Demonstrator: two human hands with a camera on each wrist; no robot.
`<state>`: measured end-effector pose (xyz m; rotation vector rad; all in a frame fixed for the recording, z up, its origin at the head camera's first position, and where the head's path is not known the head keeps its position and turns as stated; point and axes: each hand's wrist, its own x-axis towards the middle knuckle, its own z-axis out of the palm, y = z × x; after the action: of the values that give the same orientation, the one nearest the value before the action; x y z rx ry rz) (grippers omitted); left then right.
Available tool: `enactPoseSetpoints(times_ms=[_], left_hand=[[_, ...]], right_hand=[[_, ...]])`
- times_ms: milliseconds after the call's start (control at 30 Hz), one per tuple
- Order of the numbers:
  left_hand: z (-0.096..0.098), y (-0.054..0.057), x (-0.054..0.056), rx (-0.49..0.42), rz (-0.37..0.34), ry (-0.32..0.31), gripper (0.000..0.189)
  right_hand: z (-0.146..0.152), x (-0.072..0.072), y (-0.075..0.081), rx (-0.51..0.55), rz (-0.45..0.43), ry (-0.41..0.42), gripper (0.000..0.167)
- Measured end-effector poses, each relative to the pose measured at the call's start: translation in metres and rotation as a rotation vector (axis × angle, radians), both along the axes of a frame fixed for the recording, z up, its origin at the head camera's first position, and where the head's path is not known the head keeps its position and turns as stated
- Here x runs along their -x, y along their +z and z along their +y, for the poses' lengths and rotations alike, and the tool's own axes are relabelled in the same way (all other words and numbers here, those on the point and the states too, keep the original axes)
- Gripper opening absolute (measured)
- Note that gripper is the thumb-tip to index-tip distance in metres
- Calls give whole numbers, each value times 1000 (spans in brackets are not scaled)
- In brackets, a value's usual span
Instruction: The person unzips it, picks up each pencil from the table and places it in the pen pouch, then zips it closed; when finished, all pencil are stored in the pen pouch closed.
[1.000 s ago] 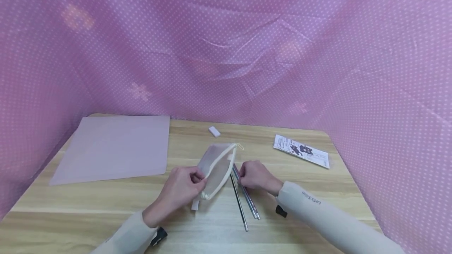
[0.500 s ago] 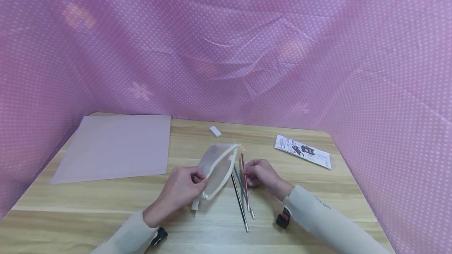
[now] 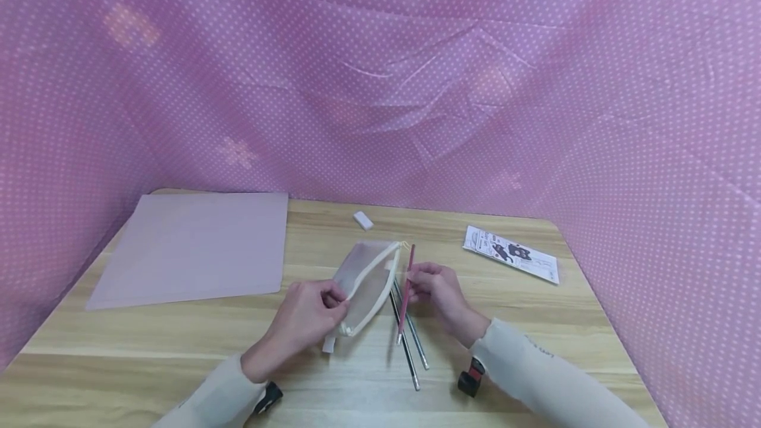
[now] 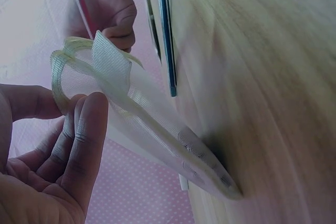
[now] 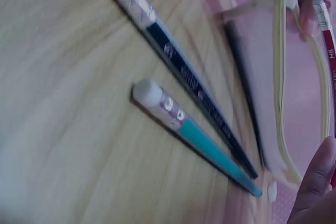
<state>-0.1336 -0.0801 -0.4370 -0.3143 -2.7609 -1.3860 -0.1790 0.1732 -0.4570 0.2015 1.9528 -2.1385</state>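
My left hand point(image 3: 306, 314) pinches an unzipped mesh pouch point(image 3: 370, 290). Above the bench point(image 3: 505, 362), my right hand point(image 3: 438, 292) grips a red pencil point(image 3: 403, 317) alongside.

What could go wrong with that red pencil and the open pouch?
The red pencil could slip, since the right hand just pinches it. The pouch might sag shut if the left hand lets go of its edge. The dark pencil and teal pencil lying on the table could roll if bumped.
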Motion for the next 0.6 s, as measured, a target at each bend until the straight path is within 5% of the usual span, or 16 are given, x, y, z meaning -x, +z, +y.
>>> enactPoseSetpoints(times_ms=[267,600], left_hand=[[-1,0,0,-3,-13,-2,8],[-1,1,0,-10,-5,-5,7]], right_hand=[[-16,-7,5,3,-25,106,38],[-32,-3,3,59,-66,126,36]])
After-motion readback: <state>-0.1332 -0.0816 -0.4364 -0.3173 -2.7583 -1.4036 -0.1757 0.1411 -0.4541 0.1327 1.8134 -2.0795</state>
